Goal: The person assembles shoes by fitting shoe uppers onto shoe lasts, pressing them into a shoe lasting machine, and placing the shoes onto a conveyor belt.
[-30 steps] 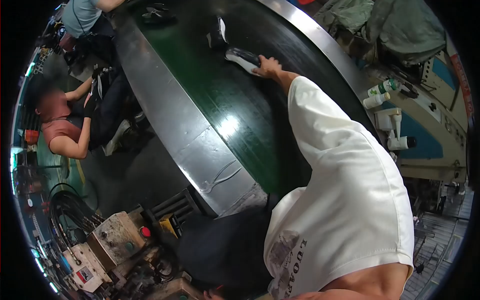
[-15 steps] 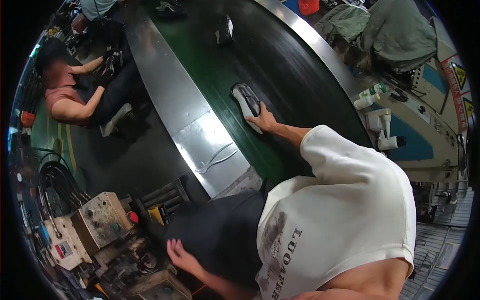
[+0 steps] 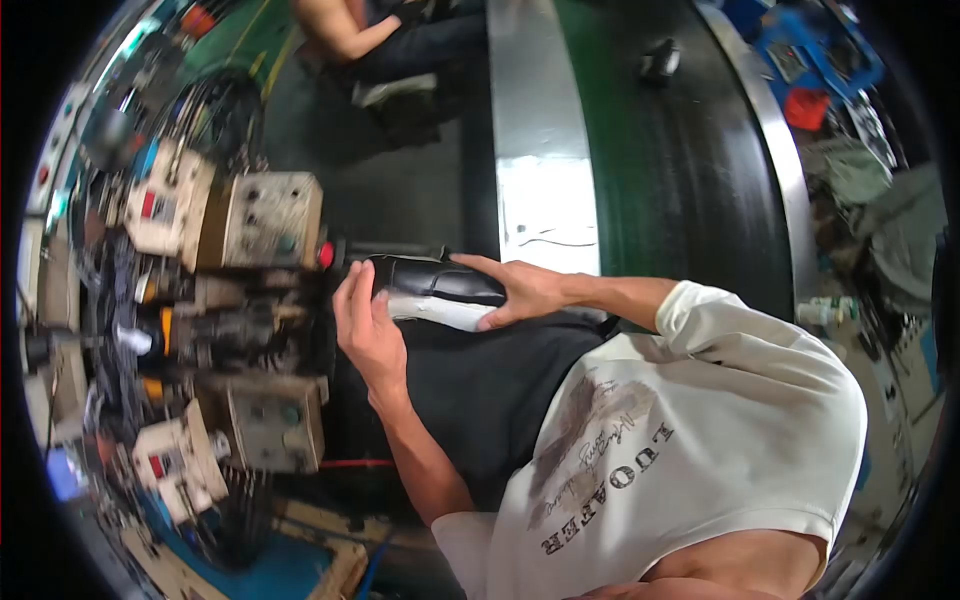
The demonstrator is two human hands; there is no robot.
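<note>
A black shoe with a white lower side lies crosswise in front of my dark trousers, held between both hands. My right hand grips the end nearer my body, its thumb on the white side and its fingers over the black upper. Around the far end is my left hand, fingers raised along the tip and thumb against the shoe. That tip is partly hidden by the fingers. Just beyond the left hand stands a machine with a red button.
Two control boxes flank the machine. To the right runs a dark conveyor belt carrying another shoe, with a metal ledge along it. A thin curved tool rests there. A seated co-worker's arm shows at the top.
My right hand has brought the shoe from the belt to in front of the machine. My left hand has come up to its far end. The view has turned left.
</note>
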